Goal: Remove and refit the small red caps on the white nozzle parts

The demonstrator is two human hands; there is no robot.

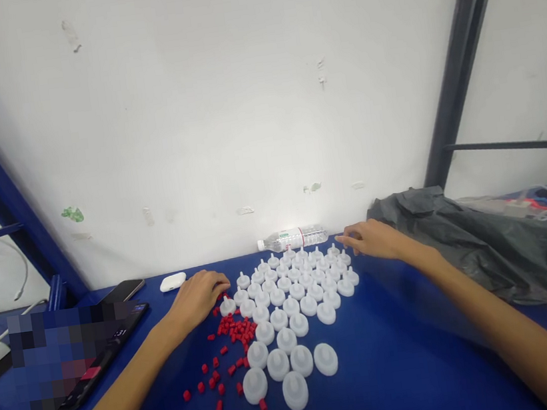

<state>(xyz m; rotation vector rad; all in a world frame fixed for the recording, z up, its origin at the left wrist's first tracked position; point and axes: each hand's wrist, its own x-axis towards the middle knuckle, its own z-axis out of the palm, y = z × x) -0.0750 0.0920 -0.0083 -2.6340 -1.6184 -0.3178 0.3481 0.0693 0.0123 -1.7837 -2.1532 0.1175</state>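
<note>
Caps (292,307) mostly upright, nozzles (286,334) upward

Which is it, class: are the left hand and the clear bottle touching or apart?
Apart: the head view shows blue tabletop between the left hand and the clear bottle.

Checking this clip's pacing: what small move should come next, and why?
Probably have the left hand pinch up one of the red caps: they lie loose near it, while the right hand is beside the white lids.
</note>
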